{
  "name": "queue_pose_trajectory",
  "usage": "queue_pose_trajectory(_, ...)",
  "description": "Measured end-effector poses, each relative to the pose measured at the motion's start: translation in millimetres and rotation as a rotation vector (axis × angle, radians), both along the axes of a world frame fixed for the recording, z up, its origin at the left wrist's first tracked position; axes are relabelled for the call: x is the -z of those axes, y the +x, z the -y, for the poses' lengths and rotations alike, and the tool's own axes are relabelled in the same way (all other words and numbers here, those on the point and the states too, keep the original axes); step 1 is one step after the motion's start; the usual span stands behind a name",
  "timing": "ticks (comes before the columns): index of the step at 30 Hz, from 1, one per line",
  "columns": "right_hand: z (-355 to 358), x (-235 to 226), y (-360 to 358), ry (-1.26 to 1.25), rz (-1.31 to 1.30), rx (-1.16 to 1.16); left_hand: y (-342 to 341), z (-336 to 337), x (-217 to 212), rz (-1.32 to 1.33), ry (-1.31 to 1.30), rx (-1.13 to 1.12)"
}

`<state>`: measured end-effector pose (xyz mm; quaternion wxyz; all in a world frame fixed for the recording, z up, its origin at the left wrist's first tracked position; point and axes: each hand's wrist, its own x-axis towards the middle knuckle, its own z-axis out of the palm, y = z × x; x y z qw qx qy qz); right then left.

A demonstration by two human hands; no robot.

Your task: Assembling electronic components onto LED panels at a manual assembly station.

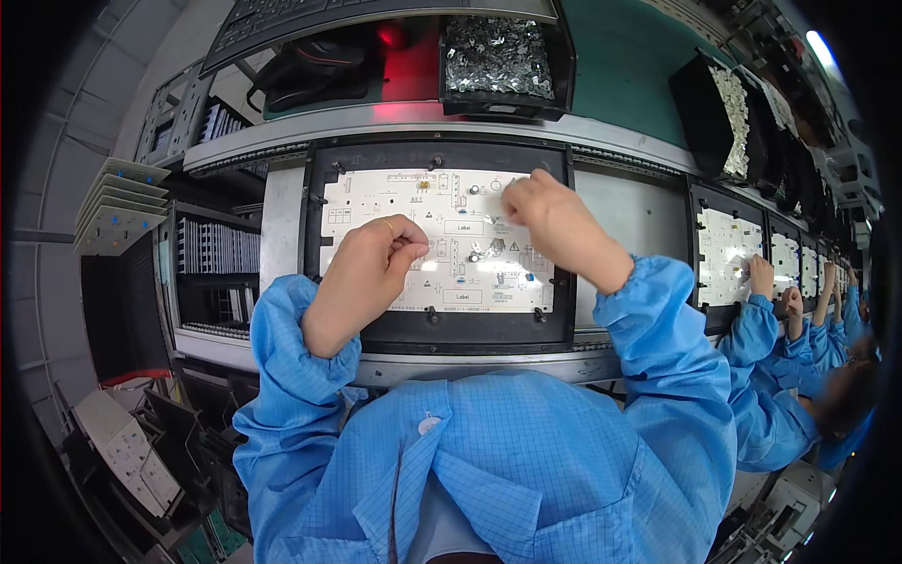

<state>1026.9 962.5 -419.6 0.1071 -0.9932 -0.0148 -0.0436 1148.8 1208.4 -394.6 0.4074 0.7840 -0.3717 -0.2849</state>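
A person in a light blue cleanroom coat leans over a white circuit board point(442, 240) that lies flat in a black carrier frame point(319, 273) on a conveyor line. The board sits directly in front of the person, between both forearms.

The left hand point(371, 258) rests over the left part of the board, its fingers curled in and the fingertips point(411, 252) pinched together just above the board surface. Whether a small part sits inside that pinch cannot be told. A ring shows on one finger.

The right hand point(545, 211) reaches to the upper right area of the board, fingers drawn together and pressing down at the board near a few small mounted components point(477, 254). What it holds, if anything, is hidden by the fingers.

Behind the conveyor, a black bin point(554, 89) full of small shiny metal parts point(498, 56) stands just above the carrier frame. A second black bin point(695, 113) with pale parts stands farther right. On the left, a stack of grey trays point(117, 211) sits on a rack beside the line.

To the right, further white boards point(723, 254) lie in their own frames along the conveyor, and a co-worker's hand point(759, 275) in a matching blue sleeve touches the nearest one.
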Motion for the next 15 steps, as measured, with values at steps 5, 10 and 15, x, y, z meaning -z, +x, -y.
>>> queue_pose_trajectory(5,43.5,-47.6,55.7,0.202,0.620,0.162,-3.7,3.1,-2.9,-0.035,-0.028,0.005)
queue_pose_trajectory(10,24.0,-31.6,46.6,0.127,0.431,0.002,-2.3,-3.8,0.2,-0.080,-0.078,-0.066)
queue_pose_trajectory(15,-23.9,20.6,12.0,0.389,0.067,0.111,5.1,-7.1,6.7,-0.219,-0.093,-0.119)
